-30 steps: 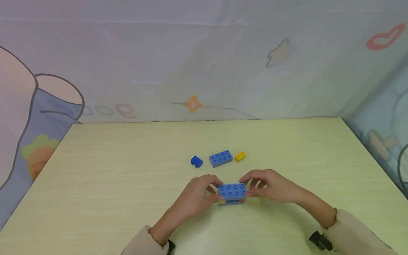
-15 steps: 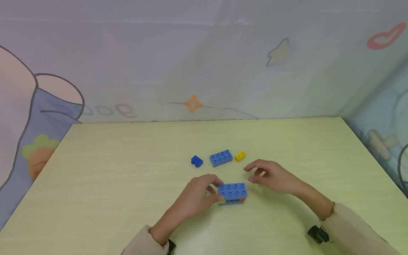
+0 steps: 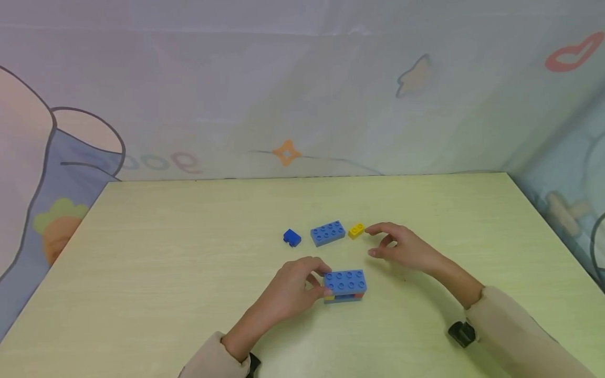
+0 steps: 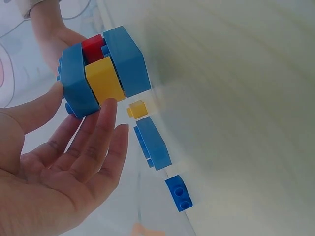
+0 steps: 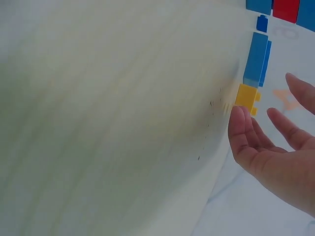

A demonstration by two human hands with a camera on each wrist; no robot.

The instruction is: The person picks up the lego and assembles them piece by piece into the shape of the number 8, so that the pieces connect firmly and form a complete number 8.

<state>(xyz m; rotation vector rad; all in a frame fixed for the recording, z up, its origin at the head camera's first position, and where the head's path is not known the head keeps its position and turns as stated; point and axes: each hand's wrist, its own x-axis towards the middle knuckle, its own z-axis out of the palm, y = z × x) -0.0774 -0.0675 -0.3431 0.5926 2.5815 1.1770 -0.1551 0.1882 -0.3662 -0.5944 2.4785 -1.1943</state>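
Observation:
Near the front middle of the table stands a stack of building bricks [image 3: 345, 283]: a light blue eight-stud brick on top, another at the bottom. Between them the left wrist view shows a yellow brick [image 4: 105, 81] and a red brick [image 4: 93, 49]. My left hand [image 3: 295, 286] holds the stack's left end, thumb at the front and fingers behind. My right hand [image 3: 404, 247] hovers with fingers apart and nothing between them, fingertips close to the right side of a small yellow brick [image 3: 356, 231].
Left of the small yellow brick lie a loose light blue eight-stud brick [image 3: 327, 233] and a small dark blue brick [image 3: 292, 238] on its side. Behind the pale wooden table [image 3: 189, 226] hangs a printed cloth [image 3: 302, 89].
My right hand has let go of the stack's right end and moved back and slightly right, toward the small yellow brick. My left hand and the stack stay in place.

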